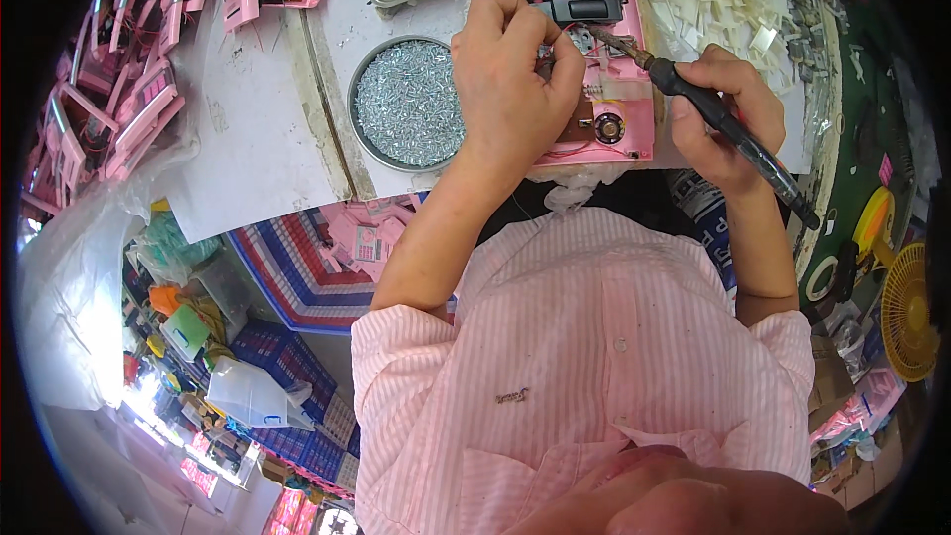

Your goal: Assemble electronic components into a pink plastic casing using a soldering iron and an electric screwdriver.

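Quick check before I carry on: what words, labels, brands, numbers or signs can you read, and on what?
I don't copy printed wording; the marks stand here:
Dark blue material beside the right forearm: large pale lettering, partly hidden.
Pink striped shirt: small dark script, too small to read surely.
Pink keypad panel: key markings too small.
Stacked blue boxes: print too small.
Soldering iron in the right hand: none readable.

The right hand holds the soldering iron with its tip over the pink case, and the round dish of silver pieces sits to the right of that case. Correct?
Not quite: the head view shows the round dish of silver pieces to the left of the pink case. The right hand does hold the soldering iron, tip over the case.
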`<state>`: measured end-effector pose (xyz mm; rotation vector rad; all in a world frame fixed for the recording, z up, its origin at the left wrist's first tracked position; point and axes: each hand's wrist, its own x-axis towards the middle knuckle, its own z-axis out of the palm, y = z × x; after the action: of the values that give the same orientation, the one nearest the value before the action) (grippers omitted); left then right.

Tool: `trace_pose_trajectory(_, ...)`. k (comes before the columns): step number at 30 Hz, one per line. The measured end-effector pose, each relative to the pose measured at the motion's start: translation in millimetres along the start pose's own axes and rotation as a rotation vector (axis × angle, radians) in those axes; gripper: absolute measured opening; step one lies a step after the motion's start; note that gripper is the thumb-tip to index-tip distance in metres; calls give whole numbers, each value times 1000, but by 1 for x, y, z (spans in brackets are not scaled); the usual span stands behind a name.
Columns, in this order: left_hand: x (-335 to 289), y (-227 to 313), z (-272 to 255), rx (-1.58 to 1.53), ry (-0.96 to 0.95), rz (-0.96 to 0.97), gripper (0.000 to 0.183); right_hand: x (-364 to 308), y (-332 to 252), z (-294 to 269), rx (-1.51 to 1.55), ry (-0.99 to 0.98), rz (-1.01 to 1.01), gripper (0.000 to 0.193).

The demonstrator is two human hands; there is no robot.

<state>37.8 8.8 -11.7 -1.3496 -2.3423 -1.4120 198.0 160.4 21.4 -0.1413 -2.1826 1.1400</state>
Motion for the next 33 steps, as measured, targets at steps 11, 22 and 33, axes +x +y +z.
trace_pose_trajectory(11, 1, 0, 1, 14, 15, 24, 12, 1, 0, -1, -4, -13, -38, 24)
trace_pose_trajectory(22, 3, 7, -5, 12, -15, -26, 11, -53, 4, -112, -186, 484, 122, 22)
trace_pose_trajectory(33, 2, 19, -6, 5, -125, -137, 9, -143, 2, -300, -184, 1193, 259, 7)
